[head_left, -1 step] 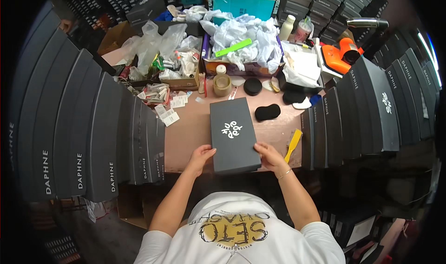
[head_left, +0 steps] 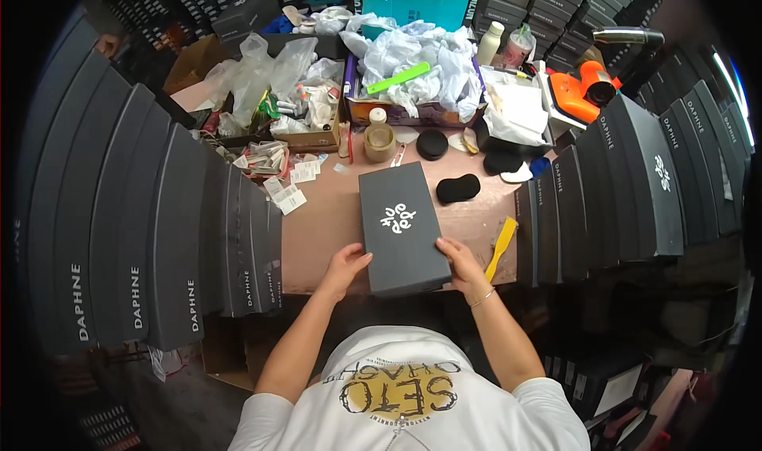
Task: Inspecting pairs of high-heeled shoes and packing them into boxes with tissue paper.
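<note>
A dark grey rectangular box (head_left: 401, 227) with a white emblem on its lid lies lengthwise on the brownish table (head_left: 325, 221), its near end at the front edge. My left hand (head_left: 345, 267) grips the box's near left side. My right hand (head_left: 460, 260), a thin bracelet on the wrist, grips the near right side. The lid is on the box.
Tall rows of dark boxes stand at the left (head_left: 159, 229) and right (head_left: 627, 181). A yellow plastic tool (head_left: 500, 246), black oval pads (head_left: 458, 187), a tape roll (head_left: 379, 141), paper tags (head_left: 286, 193), a tissue-filled carton (head_left: 413, 62) and an orange device (head_left: 583, 90) surround it.
</note>
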`<state>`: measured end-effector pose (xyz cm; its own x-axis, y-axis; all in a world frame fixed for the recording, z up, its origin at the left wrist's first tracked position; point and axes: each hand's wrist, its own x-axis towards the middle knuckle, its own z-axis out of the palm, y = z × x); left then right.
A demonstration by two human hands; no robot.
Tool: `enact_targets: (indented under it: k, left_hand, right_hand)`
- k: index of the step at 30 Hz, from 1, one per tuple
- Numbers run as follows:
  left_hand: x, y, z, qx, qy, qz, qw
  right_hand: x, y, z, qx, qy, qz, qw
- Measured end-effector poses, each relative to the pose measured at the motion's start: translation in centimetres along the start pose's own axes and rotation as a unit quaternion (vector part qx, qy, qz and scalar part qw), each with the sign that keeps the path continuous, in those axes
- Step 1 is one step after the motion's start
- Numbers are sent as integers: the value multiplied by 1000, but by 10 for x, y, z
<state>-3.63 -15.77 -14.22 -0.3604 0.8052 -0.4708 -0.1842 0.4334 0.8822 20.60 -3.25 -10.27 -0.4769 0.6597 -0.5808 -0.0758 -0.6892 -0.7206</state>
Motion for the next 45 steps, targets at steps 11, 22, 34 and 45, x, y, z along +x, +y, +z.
enact_targets:
  k: [11,22,34,45]
  left_hand:
    - [0,44,-79,480,224,257,808]
    - [19,-3,63,-5,-13,5,1000]
    - [42,44,31,-336,-63,-99,934]
    - [12,1,-32,-383,-62,-203,899]
  right_hand:
    - [2,46,62,-575,-44,-294,762]
    - [55,29,8,-496,-79,-141,853]
    - [38,-7,17,-542,-323,-76,772]
    - [67,52,1,-775,-269,-68,568]
